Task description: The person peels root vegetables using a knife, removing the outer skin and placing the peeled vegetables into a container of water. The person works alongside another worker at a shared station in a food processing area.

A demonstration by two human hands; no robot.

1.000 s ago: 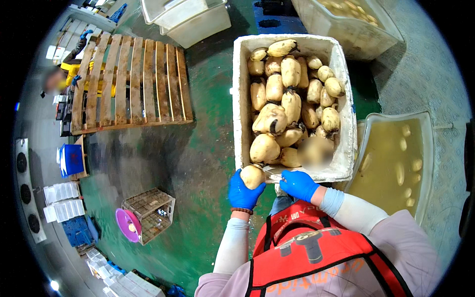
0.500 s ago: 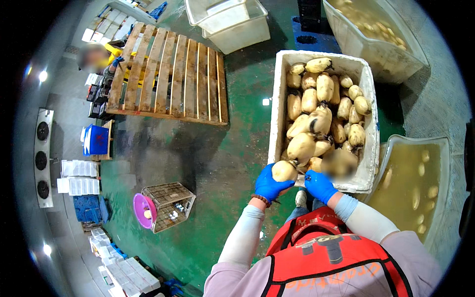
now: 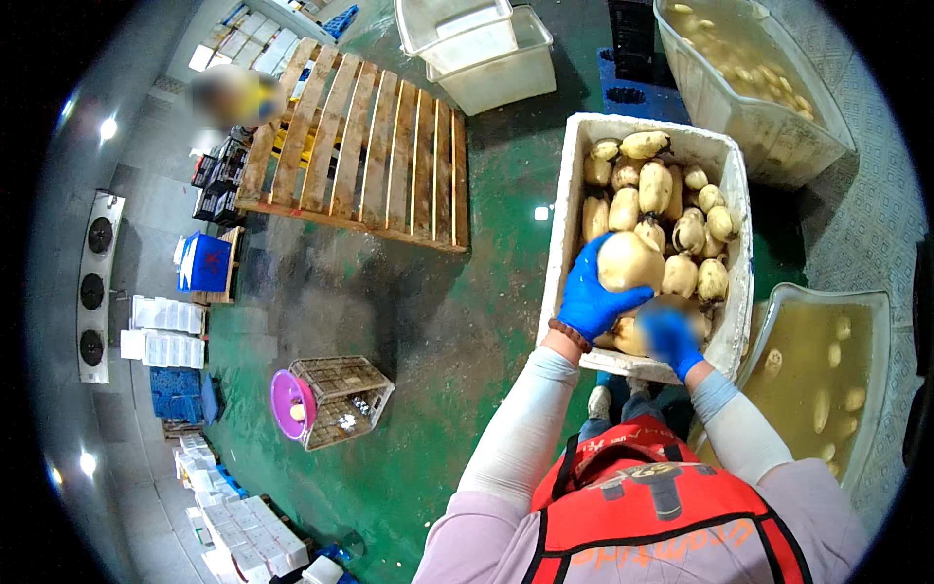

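Observation:
A white foam box holds many pale lotus root pieces, some with dark ends. In a blue glove, my left hand wraps round a large lotus root from its left side, above the near half of the box. My right hand, also gloved in blue, is over the box's near right corner. A blur covers its fingers and the lotus root pieces beside them, so what it touches or holds is hidden.
A clouded-water tub with lotus roots stands at right; another tub stands far right. Stacked white bins are at the back. Left are a leaning wooden pallet, a crate with a purple basin, and another person.
My left hand has gone forward and right, carrying the lotus root from the near edge to over the pile. My right hand has moved right and forward into the box's near corner.

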